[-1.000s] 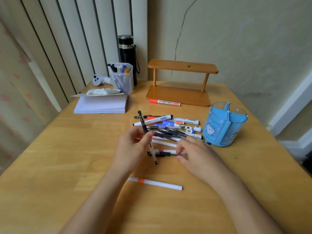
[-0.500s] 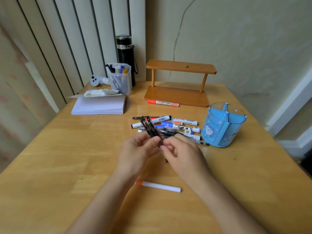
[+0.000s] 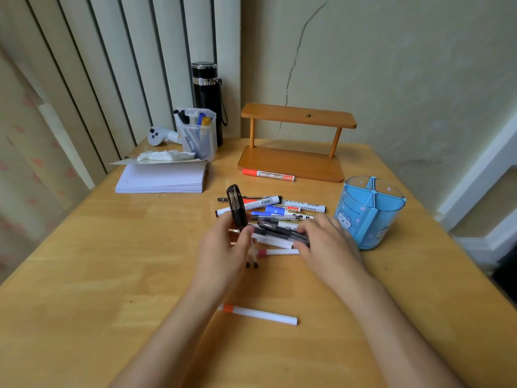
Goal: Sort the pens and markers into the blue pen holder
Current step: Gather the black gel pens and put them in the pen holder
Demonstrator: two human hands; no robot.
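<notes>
Blue pen holder (image 3: 369, 212) stands upright at the right of the wooden table (image 3: 84, 275), divided into compartments — every compartment that shows looks empty. By that, nothing is sorted yet; the task reads as barely begun.

Left hand (image 3: 223, 247) is closed around a small bundle of black pens (image 3: 236, 208), held upright, caps up, tips poking out below the fingers. Right hand (image 3: 326, 242) lies low on the near edge of the pile of pens and markers (image 3: 279, 217), fingers curled onto a black pen (image 3: 282, 231) lying there; whether it is truly gripped or only touched, cannot tell.

Pile sits in the middle of the table, just left of the holder: black-capped, blue-capped and red-capped markers, several slim white pens, one with a pink band at the near side. Two strays — an orange-banded white pen (image 3: 258, 313) lying alone, well nearer the person, between the forearms, and a red whiteboard marker (image 3: 268, 175) on the base of a small wooden shelf (image 3: 293, 141) at the back. All of these are left to go in.

Surface: pale wood, a few specks. Back left holds a stack of white paper (image 3: 162, 179) with a crumpled tissue on it, a clear tub (image 3: 200, 135) of other pens, a black flask (image 3: 207, 93), a white controller (image 3: 159, 134).

Room: vertical blinds at left, a cracked plaster wall behind, white trim at right.
</notes>
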